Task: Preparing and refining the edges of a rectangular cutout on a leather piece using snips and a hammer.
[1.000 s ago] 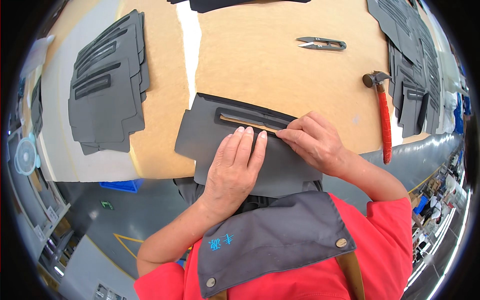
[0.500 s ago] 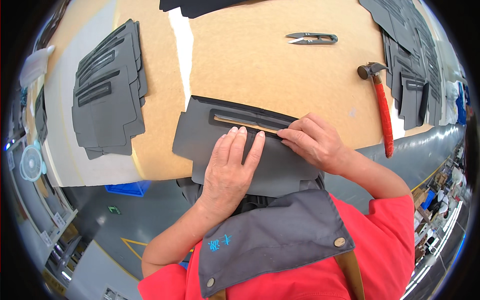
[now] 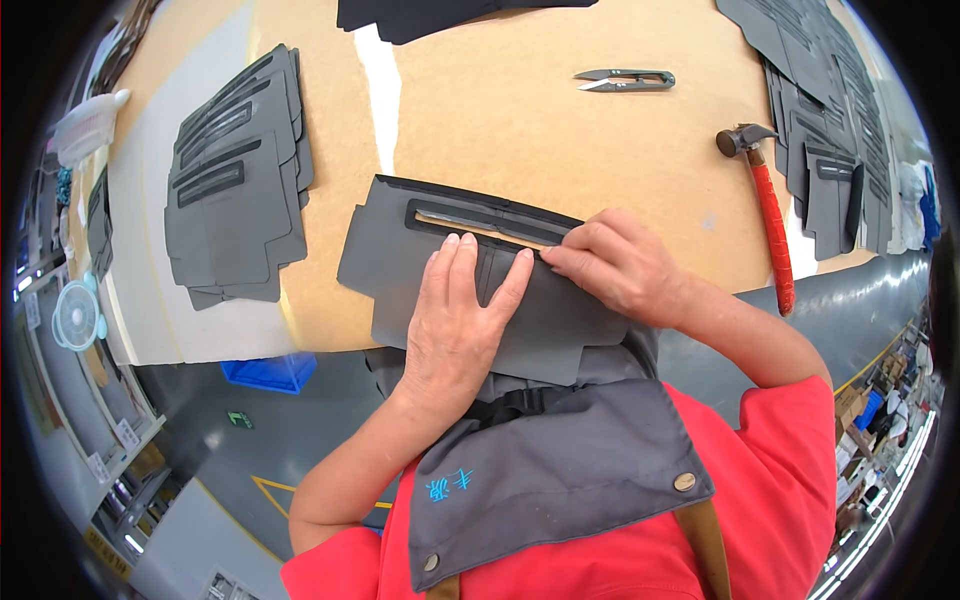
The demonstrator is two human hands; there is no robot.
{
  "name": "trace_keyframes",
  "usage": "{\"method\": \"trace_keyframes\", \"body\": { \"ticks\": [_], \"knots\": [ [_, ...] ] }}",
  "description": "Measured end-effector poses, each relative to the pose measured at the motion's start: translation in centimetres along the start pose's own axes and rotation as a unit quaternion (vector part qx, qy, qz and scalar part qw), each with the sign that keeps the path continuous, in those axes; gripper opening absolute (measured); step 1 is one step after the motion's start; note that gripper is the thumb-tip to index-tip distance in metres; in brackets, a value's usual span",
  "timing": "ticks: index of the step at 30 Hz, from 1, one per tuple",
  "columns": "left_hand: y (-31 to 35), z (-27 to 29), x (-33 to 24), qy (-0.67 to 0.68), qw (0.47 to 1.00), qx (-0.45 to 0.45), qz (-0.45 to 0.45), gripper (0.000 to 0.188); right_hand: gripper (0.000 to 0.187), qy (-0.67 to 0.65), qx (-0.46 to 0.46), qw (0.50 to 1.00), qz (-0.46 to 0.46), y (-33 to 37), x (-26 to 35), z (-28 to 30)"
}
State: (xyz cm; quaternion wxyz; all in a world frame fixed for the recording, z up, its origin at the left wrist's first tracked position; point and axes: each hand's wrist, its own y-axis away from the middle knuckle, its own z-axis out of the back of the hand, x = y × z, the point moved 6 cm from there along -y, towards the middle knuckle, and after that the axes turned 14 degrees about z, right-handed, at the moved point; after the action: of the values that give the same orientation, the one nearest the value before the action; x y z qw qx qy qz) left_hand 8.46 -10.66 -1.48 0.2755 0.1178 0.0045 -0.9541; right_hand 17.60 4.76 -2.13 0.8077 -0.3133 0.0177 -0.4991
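Observation:
A dark grey flat panel (image 3: 385, 250) with stepped edges lies at the near edge of the table, partly overhanging toward my body. Along its far side runs a long narrow slot with a black border (image 3: 425, 222), and tan tabletop shows through the opening. My left hand (image 3: 455, 325) rests flat on the panel, fingers stretched, their tips at the slot's lower border. At the slot's right end, my right hand (image 3: 625, 270) has thumb and forefinger pinched together on the border. Its other fingers are curled, and they hide the panel's upper right corner.
Similar panels are stacked at left (image 3: 235, 205) and at far right (image 3: 830, 190). Thread snips (image 3: 627, 80) lie toward the back. A red-handled hammer (image 3: 768, 220) lies on the right, its handle past the table edge. A blue bin (image 3: 270, 372) sits below the table.
The panel and both hands have shifted slightly left and away from my body. Two fingers of my left hand now stand wider apart. My right hand keeps its pinch at the slot's end.

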Motion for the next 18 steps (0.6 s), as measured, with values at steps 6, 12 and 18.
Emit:
{"method": "trace_keyframes", "body": {
  "ticks": [6,12,18],
  "knots": [
    [0.3,-0.1,-1.3,-0.017,0.998,-0.030,-0.053,0.058,0.043,0.015,0.012,1.000,-0.004,0.3,0.6,0.8],
    [0.3,0.0,-2.2,-0.006,0.997,-0.058,-0.049,0.052,0.044,0.002,0.020,1.000,-0.020,0.9,0.5,0.9],
    [0.4,-0.3,-3.1,0.004,0.998,-0.040,-0.049,0.051,0.042,0.021,0.038,0.999,0.006,1.1,1.2,1.5]
  ]
}}
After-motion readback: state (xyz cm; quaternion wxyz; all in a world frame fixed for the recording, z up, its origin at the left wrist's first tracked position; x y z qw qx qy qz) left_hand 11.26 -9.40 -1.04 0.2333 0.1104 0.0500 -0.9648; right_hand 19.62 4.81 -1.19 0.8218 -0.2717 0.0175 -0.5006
